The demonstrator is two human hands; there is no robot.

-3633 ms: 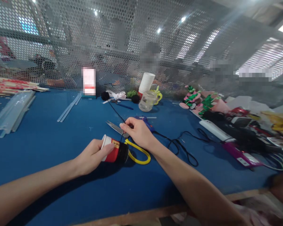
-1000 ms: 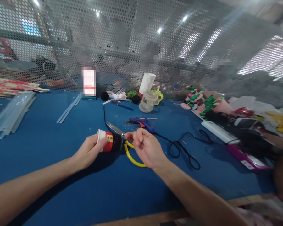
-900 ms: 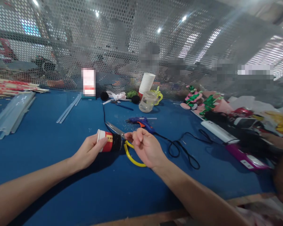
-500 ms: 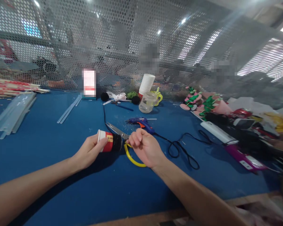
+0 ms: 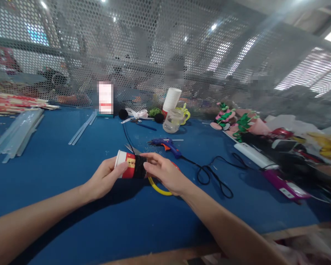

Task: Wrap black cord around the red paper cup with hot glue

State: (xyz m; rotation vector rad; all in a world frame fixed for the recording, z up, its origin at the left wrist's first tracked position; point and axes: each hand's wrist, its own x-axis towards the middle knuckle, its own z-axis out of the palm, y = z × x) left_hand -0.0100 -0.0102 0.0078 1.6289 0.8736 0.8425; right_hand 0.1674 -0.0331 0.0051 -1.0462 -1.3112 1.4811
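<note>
My left hand is closed around the white rim end of a red-and-white paper cup, held on its side above the table. Black yarn is wrapped around the cup's right part. My right hand grips that wrapped end, thumb in front and fingers over the top. From the cup, a yarn strand runs up to a black yarn ball at the back. Scissors with a yellow handle lie beneath my right hand, which hides part of them.
Behind the hands, a blue glue gun trails a black cord to the right. Further back are a clear jar and stacked paper cups. Glue sticks lie at left; a power strip and craft flowers at right.
My right hand has gone from a raised, curled position beside the cup to gripping its wrapped end. The yarn strand now slants across to the cup. My left hand has barely moved.
</note>
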